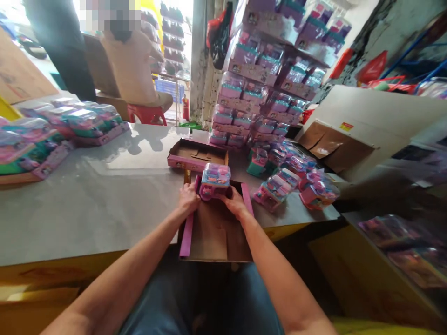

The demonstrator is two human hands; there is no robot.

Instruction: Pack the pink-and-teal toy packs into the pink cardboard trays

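A shallow cardboard display tray (209, 237) with purple side walls lies before me, overhanging the table's front edge. At its far end sits a clear-lidded toy pack (215, 179) with pink, blue and purple parts. My right hand (234, 203) is closed on the pack's lower right side. My left hand (189, 198) is closed over the tray's left wall, close beside the pack; its fingertips are partly hidden. Just behind stands another brown-lined tray (199, 153) with a pink front. Loose toy packs (275, 188) stand to the right of my right hand.
Filled trays (92, 121) stand on the left of the grey table (104, 214). Stacked packs (258, 79) rise at the back. A large carton (370, 121) is at the right. Beyond the table a person (131, 70) sits on a red stool (146, 114); another stands nearby.
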